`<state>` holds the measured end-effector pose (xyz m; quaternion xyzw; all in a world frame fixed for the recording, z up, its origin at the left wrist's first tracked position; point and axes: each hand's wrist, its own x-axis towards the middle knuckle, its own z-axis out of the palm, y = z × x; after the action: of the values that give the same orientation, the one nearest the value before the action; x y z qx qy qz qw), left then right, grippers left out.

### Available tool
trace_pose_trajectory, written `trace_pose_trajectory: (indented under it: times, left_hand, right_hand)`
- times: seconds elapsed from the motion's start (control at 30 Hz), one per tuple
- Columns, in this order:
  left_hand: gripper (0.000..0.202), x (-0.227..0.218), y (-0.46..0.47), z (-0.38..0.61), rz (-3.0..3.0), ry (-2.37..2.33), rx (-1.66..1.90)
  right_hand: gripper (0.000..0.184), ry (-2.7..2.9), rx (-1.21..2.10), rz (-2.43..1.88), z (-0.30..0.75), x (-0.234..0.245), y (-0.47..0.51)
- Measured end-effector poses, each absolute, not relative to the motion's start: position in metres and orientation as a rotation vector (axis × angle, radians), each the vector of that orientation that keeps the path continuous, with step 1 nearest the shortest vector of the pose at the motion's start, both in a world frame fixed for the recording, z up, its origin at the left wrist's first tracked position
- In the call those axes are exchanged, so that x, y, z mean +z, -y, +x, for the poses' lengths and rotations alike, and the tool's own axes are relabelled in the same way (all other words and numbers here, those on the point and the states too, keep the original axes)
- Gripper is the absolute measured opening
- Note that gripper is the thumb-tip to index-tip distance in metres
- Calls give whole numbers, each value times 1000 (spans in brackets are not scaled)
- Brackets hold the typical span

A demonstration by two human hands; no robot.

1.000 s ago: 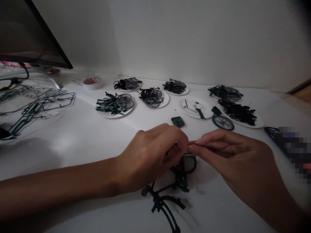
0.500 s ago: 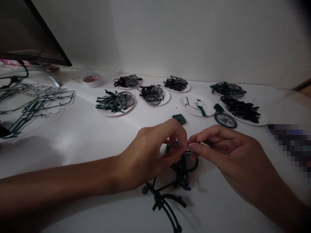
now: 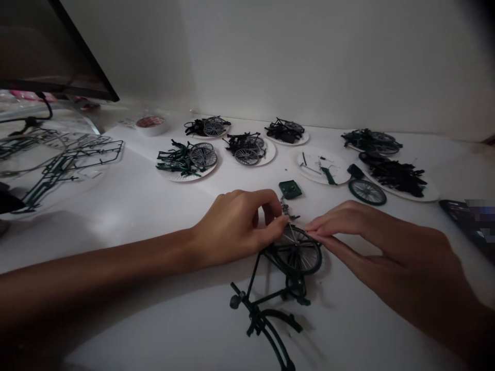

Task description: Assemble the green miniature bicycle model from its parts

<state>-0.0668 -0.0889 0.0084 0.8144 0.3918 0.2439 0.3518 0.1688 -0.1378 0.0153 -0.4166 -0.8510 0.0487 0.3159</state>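
A dark green model bicycle (image 3: pixel 270 299) lies on its side on the white table (image 3: pixel 154 206), one spoked wheel (image 3: pixel 298 251) fitted. My left hand (image 3: pixel 240 224) pinches the wheel's upper left rim with thumb and fingers. My right hand (image 3: pixel 371 242) has its fingertips pressed together at the wheel's upper right rim. Just beyond the fingers lie a small metal chain piece (image 3: pixel 288 210) and a green square part (image 3: pixel 290 189).
Several white paper plates (image 3: pixel 185 175) with dark bicycle parts line the back of the table. A loose wheel (image 3: pixel 367 191) lies at right, a tape roll (image 3: pixel 150 123) and plastic sprue frames (image 3: pixel 58 165) at left, a monitor (image 3: pixel 46 51) above them, a dark phone (image 3: pixel 467 221) at far right.
Both hands have dropped from a pinch held above the wheel down onto its rim. The wheel, half hidden before, now shows in full. The camera has shifted slightly.
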Motion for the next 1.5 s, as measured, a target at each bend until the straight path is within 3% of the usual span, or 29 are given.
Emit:
trace_pose_trajectory:
  times: [0.87,0.97,1.17,1.5]
  left_hand:
    - [18,-7,85,-65,2182,-1029,599]
    - [24,-1,87,-65,2180,-1029,560]
    - [58,11,94,-65,2400,-965,371]
    - [38,4,92,-67,2476,-926,344]
  right_hand:
    - [23,2568,169,-998,184,9,134]
    - [23,2631,131,-955,186,9,134]
    - [27,2732,-8,-798,190,10,136]
    - [30,2728,27,-773,193,8,135]
